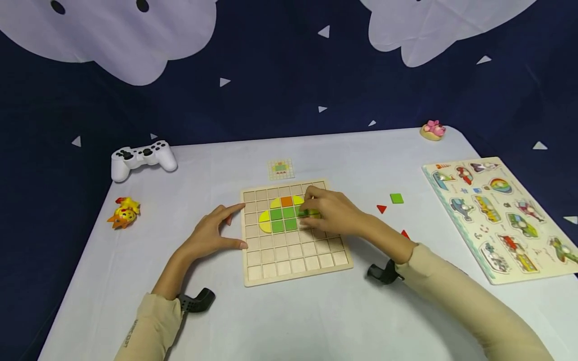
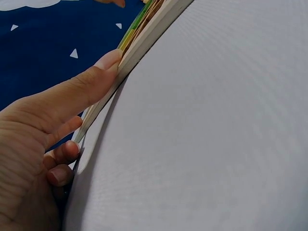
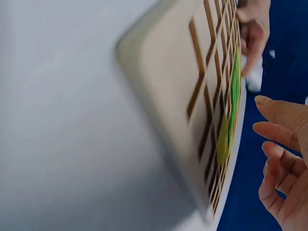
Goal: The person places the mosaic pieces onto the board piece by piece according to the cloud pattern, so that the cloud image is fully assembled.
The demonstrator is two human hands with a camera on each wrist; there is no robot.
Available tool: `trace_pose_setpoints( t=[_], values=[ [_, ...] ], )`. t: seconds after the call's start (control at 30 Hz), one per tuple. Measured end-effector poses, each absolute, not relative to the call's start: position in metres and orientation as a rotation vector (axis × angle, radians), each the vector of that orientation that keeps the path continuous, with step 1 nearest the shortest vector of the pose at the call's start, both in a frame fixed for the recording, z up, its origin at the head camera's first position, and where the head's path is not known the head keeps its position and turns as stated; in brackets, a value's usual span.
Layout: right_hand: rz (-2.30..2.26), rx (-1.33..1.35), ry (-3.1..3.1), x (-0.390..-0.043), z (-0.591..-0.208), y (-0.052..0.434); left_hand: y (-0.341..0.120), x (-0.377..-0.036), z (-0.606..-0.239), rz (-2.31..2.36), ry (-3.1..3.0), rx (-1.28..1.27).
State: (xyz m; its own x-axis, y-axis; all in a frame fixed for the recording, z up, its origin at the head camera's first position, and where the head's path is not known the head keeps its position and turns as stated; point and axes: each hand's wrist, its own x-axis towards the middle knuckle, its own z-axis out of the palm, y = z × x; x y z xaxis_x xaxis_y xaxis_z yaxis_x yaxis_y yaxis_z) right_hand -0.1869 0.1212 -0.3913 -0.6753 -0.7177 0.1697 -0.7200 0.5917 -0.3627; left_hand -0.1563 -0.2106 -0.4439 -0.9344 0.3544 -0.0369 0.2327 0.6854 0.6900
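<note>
While left hand (image 1: 212, 234) braces wooden grid board (image 1: 295, 260) edge with straight thumb and fingers, right hand (image 1: 331, 213) hovers palm-down, fingertips pinching green tile (image 1: 303, 212); hands apart.

Around the grid board (image 1: 295, 265), bare bench (image 1: 289, 321) lay open in front. The left hand (image 1: 212, 235) blocked its left edge; red triangles (image 1: 381, 209) and a green square (image 1: 397, 198) dotted the right.

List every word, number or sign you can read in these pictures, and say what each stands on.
No text reads clearly.
Left sleeve: pale lettering near the cuff, too small and blurred to read.
Vehicle puzzle board: pictures only, any print too small to tell.
Pattern card: a coloured figure, no words.
</note>
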Motion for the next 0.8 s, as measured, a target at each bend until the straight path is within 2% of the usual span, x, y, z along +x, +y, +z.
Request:
trace_pose_setpoints(
  t=[0.5, 0.8],
  values=[
    [0.528, 0.866, -2.922, -0.192, -0.395, 0.237, -0.21, -0.155, -0.441, 1.095, 2.718, 0.486],
    [0.461, 0.717, -2.964, -0.193, -0.394, 0.281, -0.211, -0.155, -0.443, 1.098, 2.716, 0.511]
  ],
)
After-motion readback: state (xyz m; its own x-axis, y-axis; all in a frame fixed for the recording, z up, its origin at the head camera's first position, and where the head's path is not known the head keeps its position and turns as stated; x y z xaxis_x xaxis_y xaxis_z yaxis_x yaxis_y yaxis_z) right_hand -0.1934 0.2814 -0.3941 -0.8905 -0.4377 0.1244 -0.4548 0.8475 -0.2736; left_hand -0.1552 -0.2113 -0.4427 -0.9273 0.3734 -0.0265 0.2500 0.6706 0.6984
